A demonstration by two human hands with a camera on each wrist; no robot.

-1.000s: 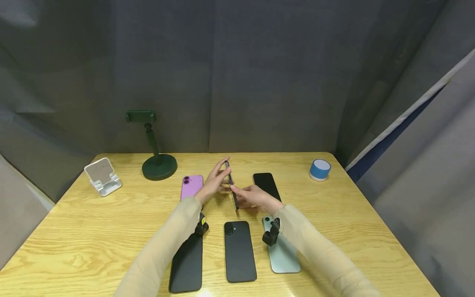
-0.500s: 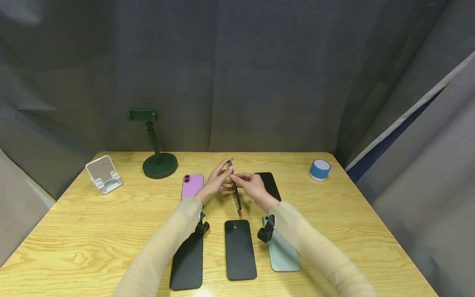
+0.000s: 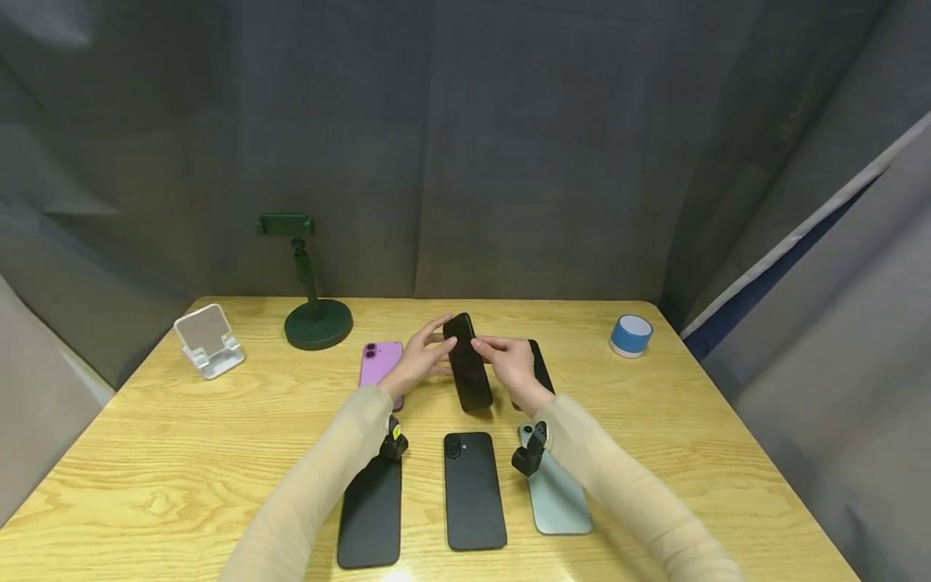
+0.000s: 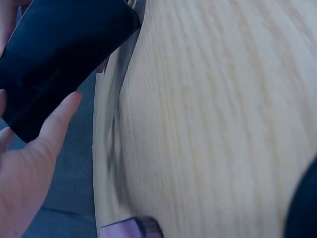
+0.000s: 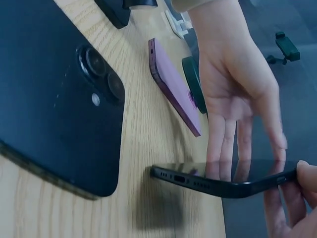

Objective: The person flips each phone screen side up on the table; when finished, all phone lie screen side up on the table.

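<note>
A dark phone (image 3: 469,368) is held tilted above the table, its black face toward the head camera. My left hand (image 3: 420,357) grips its left edge, thumb on the front side and fingers behind. The right hand (image 3: 511,364) pinches the opposite edge between thumb and fingers. In the left wrist view the left thumb lies along the edge of the phone (image 4: 59,49). The right wrist view shows the bottom end of the phone (image 5: 213,183), with the left hand (image 5: 237,84) beyond it and right fingertips at its side.
Around the hands lie a purple phone (image 3: 380,361), a black one (image 3: 541,369), a large dark one (image 3: 370,517), a dark grey one (image 3: 474,493) and a pale green one (image 3: 560,501). Farther off are a white stand (image 3: 206,335), a green stand (image 3: 318,323) and a blue-white cylinder (image 3: 630,335).
The held phone has turned from nearly edge-on so that its black face shows. My right hand has moved up along its edge and slightly to the right; the left hand has hardly moved.
</note>
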